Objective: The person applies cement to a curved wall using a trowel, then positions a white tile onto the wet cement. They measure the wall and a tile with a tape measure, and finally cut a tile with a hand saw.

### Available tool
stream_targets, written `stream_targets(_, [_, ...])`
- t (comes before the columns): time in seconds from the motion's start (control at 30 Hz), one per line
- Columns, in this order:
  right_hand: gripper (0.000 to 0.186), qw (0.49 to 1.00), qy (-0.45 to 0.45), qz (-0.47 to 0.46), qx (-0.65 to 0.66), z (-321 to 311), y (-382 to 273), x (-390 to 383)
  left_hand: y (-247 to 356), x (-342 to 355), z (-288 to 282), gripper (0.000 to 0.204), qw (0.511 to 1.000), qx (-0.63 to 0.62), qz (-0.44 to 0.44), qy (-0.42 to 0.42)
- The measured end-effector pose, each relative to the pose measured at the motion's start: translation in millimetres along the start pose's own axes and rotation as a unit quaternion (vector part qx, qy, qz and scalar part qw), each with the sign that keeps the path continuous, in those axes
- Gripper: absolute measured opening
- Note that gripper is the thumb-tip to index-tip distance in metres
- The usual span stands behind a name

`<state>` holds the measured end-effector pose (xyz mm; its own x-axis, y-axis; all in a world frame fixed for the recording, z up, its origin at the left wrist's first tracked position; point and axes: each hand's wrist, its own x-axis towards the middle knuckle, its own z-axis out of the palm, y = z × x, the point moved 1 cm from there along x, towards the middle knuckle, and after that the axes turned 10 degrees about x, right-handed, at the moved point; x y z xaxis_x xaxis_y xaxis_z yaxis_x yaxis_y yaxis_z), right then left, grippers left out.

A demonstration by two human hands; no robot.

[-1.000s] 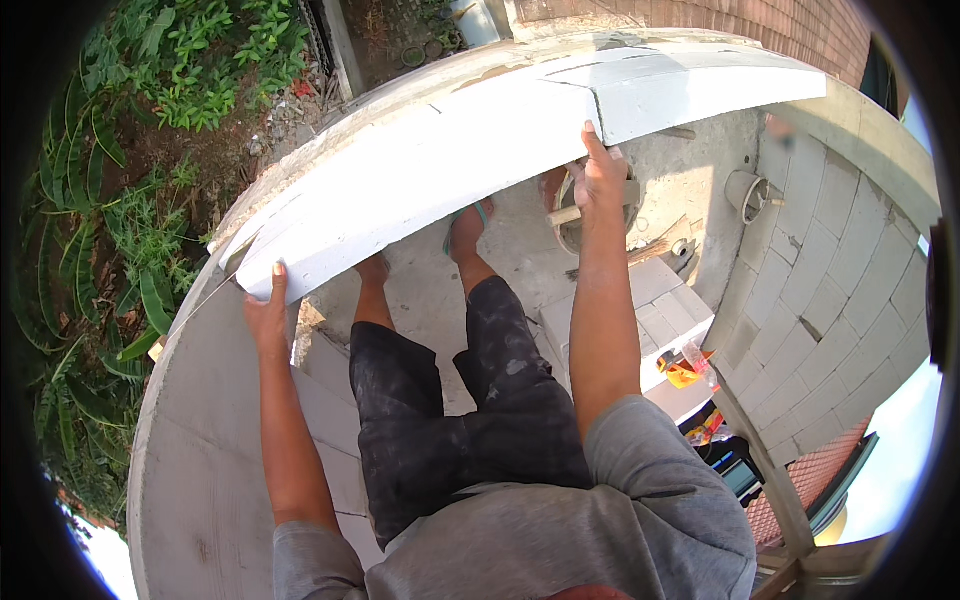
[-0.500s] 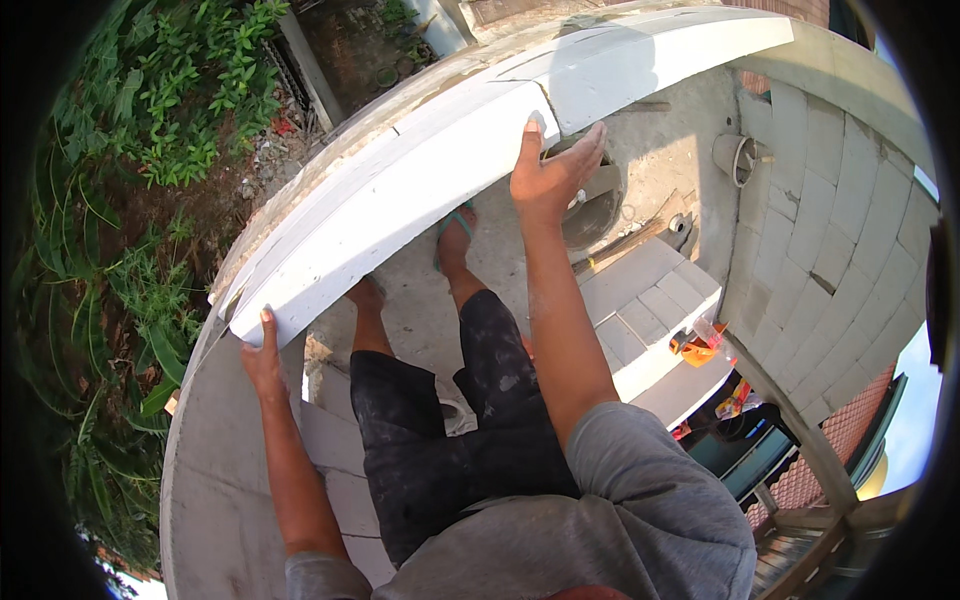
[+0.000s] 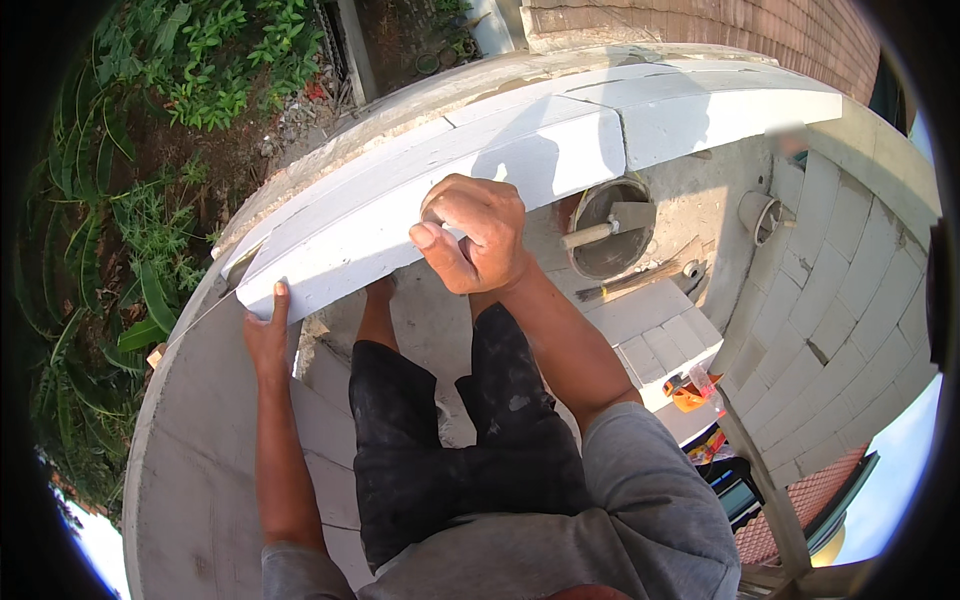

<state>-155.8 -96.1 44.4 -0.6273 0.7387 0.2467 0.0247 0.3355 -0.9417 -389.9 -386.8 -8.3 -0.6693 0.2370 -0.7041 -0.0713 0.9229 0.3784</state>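
Observation:
A long white block (image 3: 380, 225) lies along the top of the curved wall, butted against another white block (image 3: 720, 110) to its right with a narrow seam between them. My left hand (image 3: 268, 325) grips the long block's near left end, thumb on its face and fingers round the edge. My right hand (image 3: 470, 232) is curled into a loose fist in front of and over the middle of that block, with nothing seen in it; whether it touches the block I cannot tell. Shadows fall across both blocks.
Below are a mortar bucket (image 3: 600, 258) with a wooden-handled tool, a smaller bucket (image 3: 760, 215), a brush, stacked blocks (image 3: 650, 335) and orange tools (image 3: 690, 392). A block wall (image 3: 840, 300) stands right; plants (image 3: 150, 220) grow beyond the left edge.
My right hand has left the seam between the blocks, opened, then closed into a fist nearer the long block's middle. My left hand stays at the left end.

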Motion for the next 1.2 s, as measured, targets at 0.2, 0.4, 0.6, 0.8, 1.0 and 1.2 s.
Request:
stream_targets(0.2, [0.044,0.957,-0.189,-0.024,0.22,63,-40,-10,6,7,-2,0.088,1.0,0.007,-0.017,0.008])
stream_targets(0.4, [0.044,0.907,-0.308,-0.078,0.275,100,-32,-11,-1,6,-4,0.076,1.0,0.005,-0.006,0.011])
stream_targets(0.6, [0.043,0.926,-0.306,-0.003,0.219,104,34,-25,0,3,-1,0.08,1.0,0.005,0.003,0.029])
stream_targets(0.8, [0.042,0.89,-0.333,-0.052,0.307,113,-8,-13,9,2,-4,0.086,1.0,-0.002,-0.011,0.026])
stream_targets(1.0, [0.038,0.908,-0.353,0.013,0.224,110,27,-16,11,4,-6,0.093,1.0,-0.012,0.003,0.024])
stream_targets(1.2, [0.039,0.923,-0.336,-0.01,0.185,100,35,-17,1,6,-7,0.098,0.998,0.055,-0.017,0.035])
